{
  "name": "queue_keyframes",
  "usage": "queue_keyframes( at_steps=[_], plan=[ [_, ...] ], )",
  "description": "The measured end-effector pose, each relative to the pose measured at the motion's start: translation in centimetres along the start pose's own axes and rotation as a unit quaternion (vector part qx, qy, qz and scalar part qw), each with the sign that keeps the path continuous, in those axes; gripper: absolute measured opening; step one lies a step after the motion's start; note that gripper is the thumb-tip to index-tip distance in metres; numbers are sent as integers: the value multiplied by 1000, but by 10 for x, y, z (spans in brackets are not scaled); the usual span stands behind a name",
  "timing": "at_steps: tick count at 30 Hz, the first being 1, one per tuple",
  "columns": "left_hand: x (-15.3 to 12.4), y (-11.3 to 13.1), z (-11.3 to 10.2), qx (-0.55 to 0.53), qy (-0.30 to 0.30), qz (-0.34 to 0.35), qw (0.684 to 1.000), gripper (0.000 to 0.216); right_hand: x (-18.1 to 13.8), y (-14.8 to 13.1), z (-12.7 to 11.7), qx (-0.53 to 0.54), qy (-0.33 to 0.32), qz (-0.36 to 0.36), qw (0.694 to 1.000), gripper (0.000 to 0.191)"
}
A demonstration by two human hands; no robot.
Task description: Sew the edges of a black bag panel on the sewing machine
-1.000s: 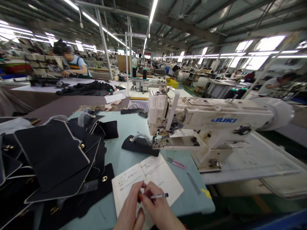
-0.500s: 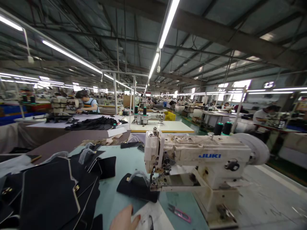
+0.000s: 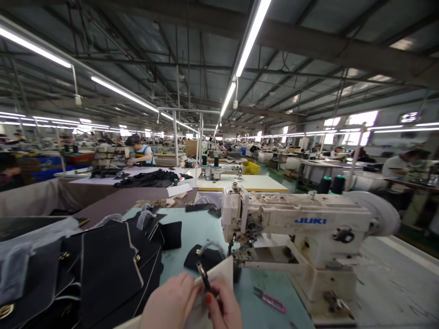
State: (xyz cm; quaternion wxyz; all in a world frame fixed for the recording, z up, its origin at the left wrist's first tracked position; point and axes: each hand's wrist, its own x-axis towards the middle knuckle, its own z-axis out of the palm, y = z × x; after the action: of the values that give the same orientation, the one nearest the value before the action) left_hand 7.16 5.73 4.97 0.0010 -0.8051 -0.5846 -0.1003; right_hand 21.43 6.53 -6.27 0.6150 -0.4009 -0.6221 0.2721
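Note:
My left hand and my right hand are together at the bottom edge, lifting a white notebook off the pale blue table. The left hand grips the notebook's left side. The right hand pinches a dark pen against the paper, pen tip pointing up. Just beyond the notebook lies a black bag piece with a clear loop, under the needle end of a white JUKI sewing machine.
A pile of black bag panels with pale edging covers the table's left. Pink thread snips lie by the machine base. A person in a blue top works at a far table; another person sits at right.
The camera tilted up from the table toward the hall. The notebook, flat and open a second ago, is now raised in both hands, with the pen turned upright.

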Motion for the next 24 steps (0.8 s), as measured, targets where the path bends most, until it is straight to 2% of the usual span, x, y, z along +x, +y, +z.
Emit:
queue_keyframes(
  at_steps=[2, 5, 8, 11, 15, 19, 24],
  plan=[
    [-3, -3, 4, 33, 39, 20, 999, 31, 6, 4, 12, -2, 24, -30, 999, 22],
    [-9, -9, 20, 67, 102, 45, 992, 34, 3, 13, 18, -2, 68, 15, 998, 18],
    [-13, -13, 30, 61, 135, 64, 987, 35, 1, 10, 14, -10, 45, 56, 997, 9],
    [-13, -14, 30, 47, 137, 64, 987, 33, 6, -8, 8, -36, 41, 89, 995, 6],
    [-14, -15, 27, 73, 113, 73, 988, 33, 16, -29, 1, -91, 3, 55, 994, 6],
    [-17, -11, 24, 73, 98, 47, 991, 33, 18, -32, -6, -137, -36, 35, 989, 6],
    [-19, -6, 19, 58, 82, 35, 994, 31, 18, -31, -11, -151, -43, 19, 987, 8]
  ],
)
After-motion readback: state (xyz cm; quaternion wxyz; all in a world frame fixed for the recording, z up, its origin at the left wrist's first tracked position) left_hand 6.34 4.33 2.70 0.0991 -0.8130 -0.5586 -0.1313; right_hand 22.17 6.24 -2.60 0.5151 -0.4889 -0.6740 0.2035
